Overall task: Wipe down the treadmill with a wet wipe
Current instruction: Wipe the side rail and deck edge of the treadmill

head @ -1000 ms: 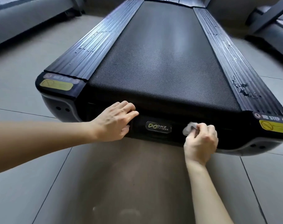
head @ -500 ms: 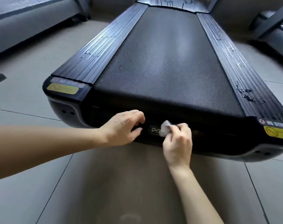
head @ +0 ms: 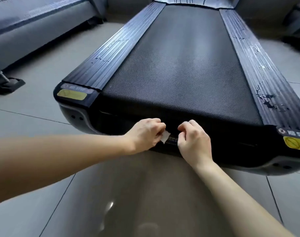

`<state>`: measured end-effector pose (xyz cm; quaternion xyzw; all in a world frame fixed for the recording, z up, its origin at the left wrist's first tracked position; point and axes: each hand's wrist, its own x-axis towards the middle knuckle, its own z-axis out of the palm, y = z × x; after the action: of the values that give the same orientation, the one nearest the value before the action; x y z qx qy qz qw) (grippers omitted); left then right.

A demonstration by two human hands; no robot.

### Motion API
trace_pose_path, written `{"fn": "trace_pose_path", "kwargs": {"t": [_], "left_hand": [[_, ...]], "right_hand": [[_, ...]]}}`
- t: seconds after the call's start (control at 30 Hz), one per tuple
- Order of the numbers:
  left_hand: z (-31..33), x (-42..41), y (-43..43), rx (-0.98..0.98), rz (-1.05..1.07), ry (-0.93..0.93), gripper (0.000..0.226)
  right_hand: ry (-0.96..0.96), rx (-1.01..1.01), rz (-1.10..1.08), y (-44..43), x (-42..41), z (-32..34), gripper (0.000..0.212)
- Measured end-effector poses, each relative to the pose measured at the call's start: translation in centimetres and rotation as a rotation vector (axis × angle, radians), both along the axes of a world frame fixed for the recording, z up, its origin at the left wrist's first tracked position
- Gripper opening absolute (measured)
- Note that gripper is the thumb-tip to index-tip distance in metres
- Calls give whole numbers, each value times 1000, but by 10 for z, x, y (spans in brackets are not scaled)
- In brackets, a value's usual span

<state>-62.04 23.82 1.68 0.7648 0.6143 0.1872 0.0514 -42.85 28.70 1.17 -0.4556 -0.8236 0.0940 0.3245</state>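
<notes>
The left hand (head: 145,134) pinches the small white wipe (head: 165,136) against the rear edge of the treadmill (head: 180,65), at its centre. The right hand (head: 193,142), just beside it, has fingers curled, holding nothing visible.

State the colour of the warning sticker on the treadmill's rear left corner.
Yellow: the warning sticker shows best in the head view.

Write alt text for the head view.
At the rear end of a black treadmill, the left hand pinches a white wet wipe; the right hand, fingers curled and empty, is beside it. Grey tiled floor surrounds the machine.
</notes>
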Motion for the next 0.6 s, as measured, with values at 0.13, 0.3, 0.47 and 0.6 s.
{"fn": "trace_pose_path", "kwargs": {"t": [0.13,0.3,0.47,0.6], "left_hand": [[1,-46,-22,-32,336,-4,13],[2,-29,-30,11,780,-120,11],[-15,62,-17,135,689,-346,14],[-27,58,-25,211,620,-344,5]], "right_hand": [[-470,483,419,18,17,-17,22],[-415,502,353,19,6,-28,28],[-433,362,342,13,5,-20,25],[-491,308,358,9,11,-16,31]]}}
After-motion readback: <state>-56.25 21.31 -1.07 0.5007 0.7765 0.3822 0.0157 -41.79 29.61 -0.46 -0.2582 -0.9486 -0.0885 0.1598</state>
